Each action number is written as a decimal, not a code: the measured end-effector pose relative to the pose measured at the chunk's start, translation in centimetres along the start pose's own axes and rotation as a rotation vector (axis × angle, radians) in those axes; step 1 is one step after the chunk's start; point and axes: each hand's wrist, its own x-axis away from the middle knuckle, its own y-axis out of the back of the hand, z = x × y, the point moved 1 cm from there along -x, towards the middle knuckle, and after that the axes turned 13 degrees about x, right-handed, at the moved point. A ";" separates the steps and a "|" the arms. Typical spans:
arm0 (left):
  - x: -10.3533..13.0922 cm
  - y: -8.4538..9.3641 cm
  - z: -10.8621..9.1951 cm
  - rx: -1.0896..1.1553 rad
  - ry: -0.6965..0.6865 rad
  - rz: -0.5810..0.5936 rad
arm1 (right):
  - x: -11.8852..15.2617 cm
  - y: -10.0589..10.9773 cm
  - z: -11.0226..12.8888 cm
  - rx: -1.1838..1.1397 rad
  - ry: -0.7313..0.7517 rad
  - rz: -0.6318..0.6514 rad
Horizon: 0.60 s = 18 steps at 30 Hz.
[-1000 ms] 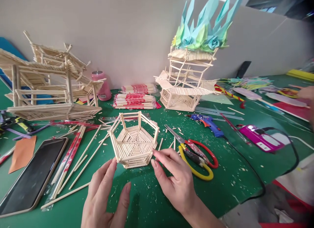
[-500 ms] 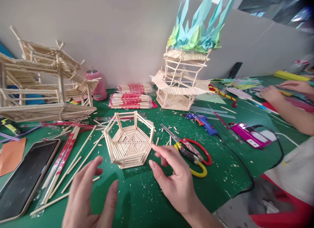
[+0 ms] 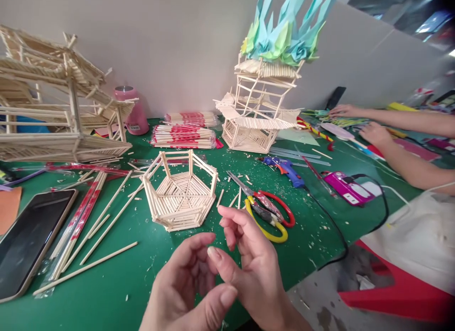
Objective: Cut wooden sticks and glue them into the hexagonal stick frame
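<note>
My left hand (image 3: 192,288) is at the bottom middle, fingers curved and apart, with nothing visible in it. Close beside it, my right hand (image 3: 249,264) has its thumb and fingers parted and appears to hold nothing. Just beyond both hands sits a small polygonal basket-like frame of wooden sticks (image 3: 185,198), with a floor of sticks in a web pattern; neither hand touches it. Red-and-yellow-handled scissors (image 3: 266,207) lie to the right of it, blades pointing left. Short cut stick pieces (image 3: 231,198) are scattered between the scissors and the frame.
Behind stand a large stick house (image 3: 67,103) and a stick tower topped with blue paper (image 3: 263,103). A blue glue gun (image 3: 284,172), a purple power strip (image 3: 348,186), a phone (image 3: 35,231), a pink bottle (image 3: 133,113) and stick bundles (image 3: 185,135) surround the frame. Another person's hands (image 3: 377,134) work at right.
My left hand has moved right to meet my right hand, which has drawn back from the frame. The other person's far hand has reached left over the coloured strips. The view has shifted slightly.
</note>
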 end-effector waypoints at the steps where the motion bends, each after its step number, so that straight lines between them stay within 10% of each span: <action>1: -0.1 -0.2 0.0 0.036 0.047 0.027 | 0.1 -0.1 0.1 0.005 0.001 0.002; 18: 0.2 -0.9 0.4 0.161 0.091 0.040 | 1.5 -0.3 0.4 -0.047 -0.044 0.030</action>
